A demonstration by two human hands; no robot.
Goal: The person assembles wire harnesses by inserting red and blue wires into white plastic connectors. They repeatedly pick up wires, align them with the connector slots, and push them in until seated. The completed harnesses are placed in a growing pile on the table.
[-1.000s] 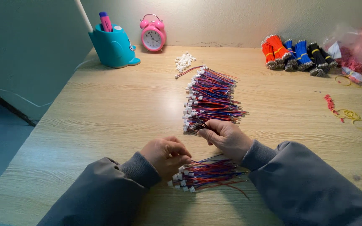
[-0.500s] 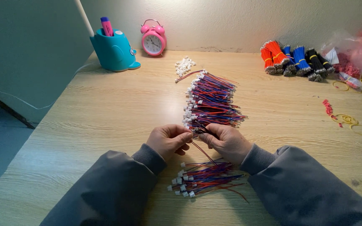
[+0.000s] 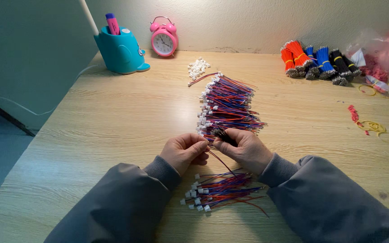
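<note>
**My two hands pinching wire leads at the near end of a long pile**

My left hand (image 3: pixel 184 150) is curled shut, thumb and forefinger pinched on a thin red-and-blue wire lead (image 3: pixel 217 158) that trails down toward me. My right hand (image 3: pixel 245 148) meets it fingertip to fingertip and is closed round a small dark tuft of wire ends, so the two hands work on the same spot, close together over the middle of the wooden table (image 3: pixel 91 130). I judge that I hold them this tight because the leads are fine and slip easily.

Touching my fingertips on the far side is the big pile of leads (image 3: pixel 227 104), red and blue wires laid crosswise, their white plug ends lined up along the left. It runs away from me toward the far edge, so I can draw from its near end.

Just beside my wrists, toward the near edge, lies a smaller bunch of leads (image 3: pixel 221 191), white plugs also to the left, kept apart from the big pile.

Beyond the pile sits a little heap of loose white plugs (image 3: pixel 197 67). At the far left corner stand a teal pen holder (image 3: pixel 120 51) and a pink alarm clock (image 3: pixel 164 41). Toward the far right corner lie bundles of orange, blue and black wire (image 3: pixel 318 60), and rubber bands (image 3: pixel 374 128) are scattered near the right edge, well apart from my hands.
</note>
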